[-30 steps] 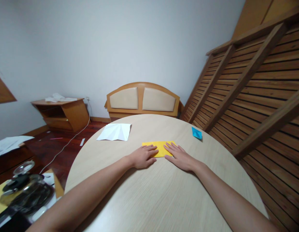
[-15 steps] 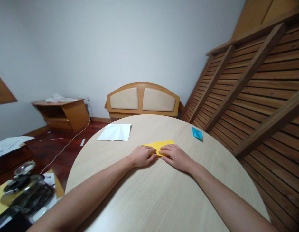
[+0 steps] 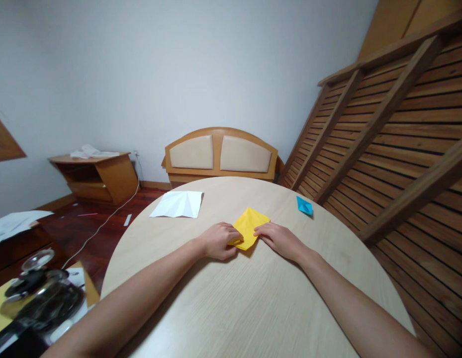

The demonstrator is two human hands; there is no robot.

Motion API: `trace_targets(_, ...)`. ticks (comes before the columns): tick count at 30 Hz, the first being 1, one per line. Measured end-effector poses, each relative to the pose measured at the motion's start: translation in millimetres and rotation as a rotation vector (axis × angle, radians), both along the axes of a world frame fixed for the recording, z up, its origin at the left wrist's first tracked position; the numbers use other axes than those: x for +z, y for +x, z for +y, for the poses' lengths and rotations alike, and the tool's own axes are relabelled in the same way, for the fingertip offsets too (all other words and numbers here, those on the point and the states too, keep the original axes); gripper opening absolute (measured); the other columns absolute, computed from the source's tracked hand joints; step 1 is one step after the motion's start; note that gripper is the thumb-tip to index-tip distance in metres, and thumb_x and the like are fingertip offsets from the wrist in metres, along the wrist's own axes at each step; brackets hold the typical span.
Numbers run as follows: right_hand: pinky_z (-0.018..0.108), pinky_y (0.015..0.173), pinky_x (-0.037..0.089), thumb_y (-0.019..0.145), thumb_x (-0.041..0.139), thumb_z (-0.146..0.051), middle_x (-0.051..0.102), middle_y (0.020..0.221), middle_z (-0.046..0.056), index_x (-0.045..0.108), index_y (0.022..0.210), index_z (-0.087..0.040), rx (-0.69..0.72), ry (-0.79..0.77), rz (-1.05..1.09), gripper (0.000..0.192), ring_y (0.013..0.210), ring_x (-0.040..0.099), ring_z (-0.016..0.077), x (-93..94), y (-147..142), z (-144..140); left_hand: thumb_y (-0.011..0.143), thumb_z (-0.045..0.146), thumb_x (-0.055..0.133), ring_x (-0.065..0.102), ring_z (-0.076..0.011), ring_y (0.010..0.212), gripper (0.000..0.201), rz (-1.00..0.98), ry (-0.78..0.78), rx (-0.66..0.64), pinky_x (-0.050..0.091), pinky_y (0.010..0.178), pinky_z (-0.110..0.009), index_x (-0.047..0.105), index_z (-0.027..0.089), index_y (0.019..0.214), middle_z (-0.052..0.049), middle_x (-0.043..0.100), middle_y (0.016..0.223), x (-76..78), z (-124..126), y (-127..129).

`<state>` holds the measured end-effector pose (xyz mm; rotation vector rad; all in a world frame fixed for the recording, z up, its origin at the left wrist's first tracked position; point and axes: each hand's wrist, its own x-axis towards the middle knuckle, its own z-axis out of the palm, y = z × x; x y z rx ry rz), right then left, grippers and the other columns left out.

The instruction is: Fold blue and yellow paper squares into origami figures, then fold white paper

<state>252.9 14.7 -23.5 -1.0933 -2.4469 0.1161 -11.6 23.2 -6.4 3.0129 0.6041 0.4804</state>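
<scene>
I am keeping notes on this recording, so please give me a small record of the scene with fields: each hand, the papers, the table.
left hand: grips the left side of the yellow paper
right hand: fingers pinch its right edge
yellow paper: folded, far part raised off the table
white paper: creased, flat, far left
blue paper: small, folded, far right
table: round, light wood

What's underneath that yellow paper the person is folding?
The yellow paper lies on the round wooden table. Left hand and right hand grip its near edges; whatever lies beneath it is hidden.
</scene>
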Motion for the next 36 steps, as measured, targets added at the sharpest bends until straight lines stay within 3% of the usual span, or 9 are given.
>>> trace_targets(5,0.038,0.097,0.05,0.094,0.051,-0.021,0.073,0.116,0.006,0.073,0.101,-0.023,0.029,-0.097,0.079,0.023,0.106,0.068,0.0225,-1.5,5,0,0.082,0.026,0.059,0.056,-0.0263,0.125,0.043,-0.012,-0.059,-0.045,0.037,0.112,-0.041,0.06,0.019,0.124,-0.011,0.059,0.136,-4.4,4,-9)
trace_targets(9,0.036,0.097,0.049,0.094,0.05,-0.02,0.072,0.116,0.006,0.072,0.1,-0.024,0.062,-0.148,0.112,0.023,0.107,0.067,0.0212,-1.3,9,0,0.083,0.032,0.06,0.05,-0.0289,0.131,0.054,0.026,-0.092,-0.001,0.038,0.112,-0.042,0.056,0.016,0.134,-0.016,0.051,0.144,-8.4,9,-14)
trace_targets(17,0.037,0.094,0.049,0.087,0.056,-0.016,0.072,0.113,0.009,0.07,0.111,-0.021,0.038,-0.094,0.028,0.028,0.104,0.065,0.0232,3.2,0,-5,0.082,0.039,0.063,0.059,-0.0298,0.119,0.051,0.018,-0.085,-0.017,0.044,0.105,-0.043,0.061,0.017,0.128,-0.014,0.059,0.134,-0.9,6,-12)
trace_targets(25,0.034,0.09,0.05,0.092,0.049,-0.016,0.073,0.107,0.008,0.072,0.108,-0.022,0.032,-0.161,0.13,0.028,0.098,0.067,0.0214,3.4,-1,-4,0.075,0.048,0.071,0.057,-0.031,0.118,0.066,0.008,-0.084,-0.041,0.042,0.105,-0.043,0.054,0.017,0.131,-0.014,0.061,0.128,3.3,5,-12)
trace_targets(29,0.034,0.085,0.052,0.096,0.046,-0.022,0.074,0.104,0.007,0.072,0.107,-0.021,0.02,-0.212,0.218,0.027,0.092,0.068,0.0225,4.0,0,-4,0.082,0.041,0.065,0.06,-0.0287,0.114,0.058,-0.063,-0.148,0.072,0.046,0.1,-0.041,0.05,0.016,0.133,-0.015,0.062,0.126,-3.4,9,-13)
trace_targets(36,0.039,0.089,0.053,0.096,0.05,-0.037,0.072,0.113,0.007,0.068,0.116,-0.02,0.039,-0.307,0.449,0.032,0.1,0.066,0.0253,4.1,-5,-3,0.091,0.032,0.055,0.065,-0.0237,0.101,0.029,-0.207,-0.189,0.268,0.049,0.091,-0.035,0.062,0.02,0.115,-0.009,0.07,0.112,-7.6,12,-9)
